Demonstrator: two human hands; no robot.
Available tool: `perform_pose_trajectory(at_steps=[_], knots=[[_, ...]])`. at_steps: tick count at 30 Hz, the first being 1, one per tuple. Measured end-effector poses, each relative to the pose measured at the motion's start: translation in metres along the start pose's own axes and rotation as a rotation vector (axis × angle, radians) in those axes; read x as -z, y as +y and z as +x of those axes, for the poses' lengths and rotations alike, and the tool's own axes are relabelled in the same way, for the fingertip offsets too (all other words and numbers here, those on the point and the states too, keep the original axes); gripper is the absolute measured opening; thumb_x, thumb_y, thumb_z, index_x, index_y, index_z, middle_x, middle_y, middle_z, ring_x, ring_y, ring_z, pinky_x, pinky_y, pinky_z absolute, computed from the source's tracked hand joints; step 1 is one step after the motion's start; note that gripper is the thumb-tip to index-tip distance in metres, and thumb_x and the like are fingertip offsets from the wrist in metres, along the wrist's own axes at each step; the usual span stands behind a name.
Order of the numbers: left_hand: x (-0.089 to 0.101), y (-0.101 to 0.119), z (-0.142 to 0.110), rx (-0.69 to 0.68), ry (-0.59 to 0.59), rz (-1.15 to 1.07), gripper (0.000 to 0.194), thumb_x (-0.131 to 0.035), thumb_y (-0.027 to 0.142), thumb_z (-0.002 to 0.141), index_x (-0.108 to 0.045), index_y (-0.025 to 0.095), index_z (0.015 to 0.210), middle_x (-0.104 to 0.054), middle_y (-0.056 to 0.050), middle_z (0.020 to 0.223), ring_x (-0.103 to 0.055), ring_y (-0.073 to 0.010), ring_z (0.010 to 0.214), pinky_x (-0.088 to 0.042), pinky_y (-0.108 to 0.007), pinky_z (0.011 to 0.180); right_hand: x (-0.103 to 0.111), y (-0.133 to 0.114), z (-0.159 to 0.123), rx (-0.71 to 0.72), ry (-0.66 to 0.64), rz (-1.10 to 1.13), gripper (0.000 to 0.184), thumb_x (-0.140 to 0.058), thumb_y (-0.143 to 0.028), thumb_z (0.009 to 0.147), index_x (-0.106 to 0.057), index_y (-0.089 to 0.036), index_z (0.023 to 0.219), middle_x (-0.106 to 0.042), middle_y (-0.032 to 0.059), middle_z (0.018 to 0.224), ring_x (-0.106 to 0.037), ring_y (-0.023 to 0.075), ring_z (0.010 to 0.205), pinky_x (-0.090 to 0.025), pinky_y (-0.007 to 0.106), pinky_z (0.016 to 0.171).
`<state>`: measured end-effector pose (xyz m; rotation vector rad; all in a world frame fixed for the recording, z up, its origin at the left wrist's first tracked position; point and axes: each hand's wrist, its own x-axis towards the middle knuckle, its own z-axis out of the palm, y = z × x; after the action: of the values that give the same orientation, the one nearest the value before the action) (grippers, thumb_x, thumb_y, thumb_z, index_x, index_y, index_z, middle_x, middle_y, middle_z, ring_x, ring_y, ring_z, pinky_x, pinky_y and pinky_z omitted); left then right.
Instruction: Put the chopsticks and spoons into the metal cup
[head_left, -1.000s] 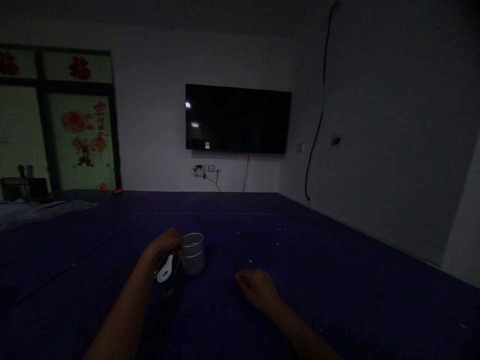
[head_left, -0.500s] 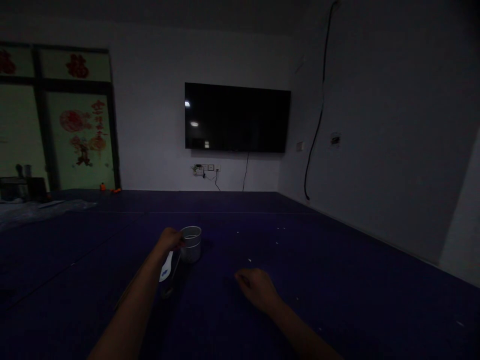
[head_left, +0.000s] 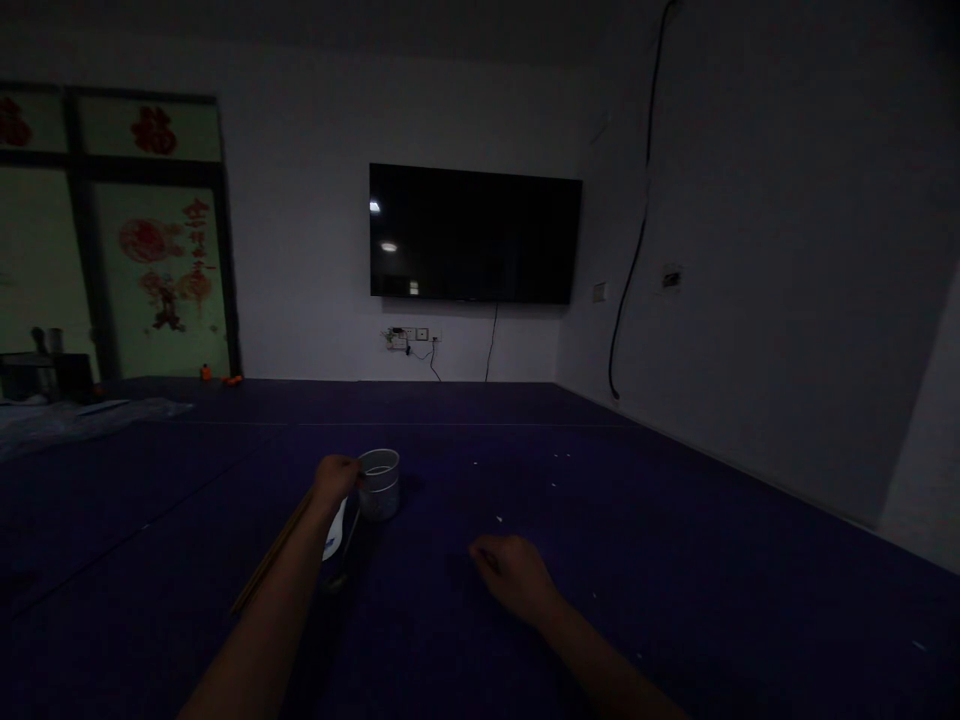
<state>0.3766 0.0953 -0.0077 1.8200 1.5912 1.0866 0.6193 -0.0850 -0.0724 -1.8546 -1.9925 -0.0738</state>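
A grey metal-looking cup (head_left: pixel 382 497) stands upright on the dark purple surface. At its left rim, my left hand (head_left: pixel 336 478) is closed on the cup, its fingertips partly hidden. Below that wrist lies a white ceramic spoon (head_left: pixel 332 542) with a blue mark, partly covered by my forearm. Beside it is a thin, dark long-handled spoon (head_left: pixel 335 580), dim in the low light. A pair of wooden chopsticks (head_left: pixel 262 578) lies slanted to the left of my forearm. Right of the cup and apart from it, my right hand (head_left: pixel 514 572) rests in a loose fist, visibly holding nothing.
Small white scraps (head_left: pixel 499 519) are scattered on the purple surface (head_left: pixel 450 430). Clear plastic sheeting (head_left: pixel 97 425) and a dark box (head_left: pixel 49 378) are at the left. Small orange items (head_left: pixel 232 380) sit by the door. A television (head_left: pixel 476 235) hangs on the far wall.
My left hand and the cup have shifted slightly left. More of the chopsticks shows beside my forearm, and less of the white spoon. My right hand has stayed in place.
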Motion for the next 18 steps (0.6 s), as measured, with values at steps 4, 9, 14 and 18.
perform_pose_trajectory(at_steps=[4, 9, 14, 18], knots=[[0.003, 0.002, -0.003, -0.006, 0.032, -0.025, 0.026, -0.042, 0.022, 0.072, -0.062, 0.015, 0.057, -0.053, -0.001, 0.042, -0.057, -0.0163, 0.050, -0.037, -0.023, 0.048, -0.001, 0.000, 0.000, -0.001, 0.007, -0.016, 0.032, -0.038, -0.029, 0.093, -0.067, -0.022, 0.083, -0.071, 0.0019, 0.076, -0.063, 0.0126, 0.067, -0.030, 0.023, 0.057], [0.006, 0.002, -0.005, 0.002, 0.050, -0.041, 0.023, -0.043, 0.021, 0.069, -0.061, 0.016, 0.056, -0.054, -0.001, 0.043, -0.058, -0.0167, 0.051, -0.037, -0.022, 0.047, 0.000, 0.000, 0.000, 0.005, 0.011, 0.001, 0.032, -0.038, -0.028, 0.093, -0.068, -0.022, 0.085, -0.071, 0.0016, 0.076, -0.062, 0.0124, 0.067, -0.031, 0.023, 0.057], [0.008, 0.000, -0.004, 0.035, 0.069, -0.035, 0.021, -0.044, 0.021, 0.068, -0.058, 0.017, 0.054, -0.049, -0.001, 0.039, -0.057, -0.0176, 0.050, -0.036, -0.023, 0.047, 0.000, 0.000, -0.001, 0.009, 0.015, 0.000, 0.033, -0.038, -0.029, 0.094, -0.067, -0.022, 0.082, -0.071, 0.0013, 0.075, -0.062, 0.0119, 0.065, -0.029, 0.023, 0.056], [0.011, -0.002, -0.004, 0.038, 0.080, -0.037, 0.022, -0.044, 0.023, 0.069, -0.057, 0.018, 0.053, -0.050, -0.001, 0.040, -0.057, -0.0178, 0.049, -0.037, -0.023, 0.047, 0.001, 0.000, -0.001, 0.006, 0.012, 0.003, 0.032, -0.038, -0.029, 0.093, -0.067, -0.022, 0.082, -0.071, 0.0011, 0.075, -0.063, 0.0123, 0.066, -0.028, 0.024, 0.055]])
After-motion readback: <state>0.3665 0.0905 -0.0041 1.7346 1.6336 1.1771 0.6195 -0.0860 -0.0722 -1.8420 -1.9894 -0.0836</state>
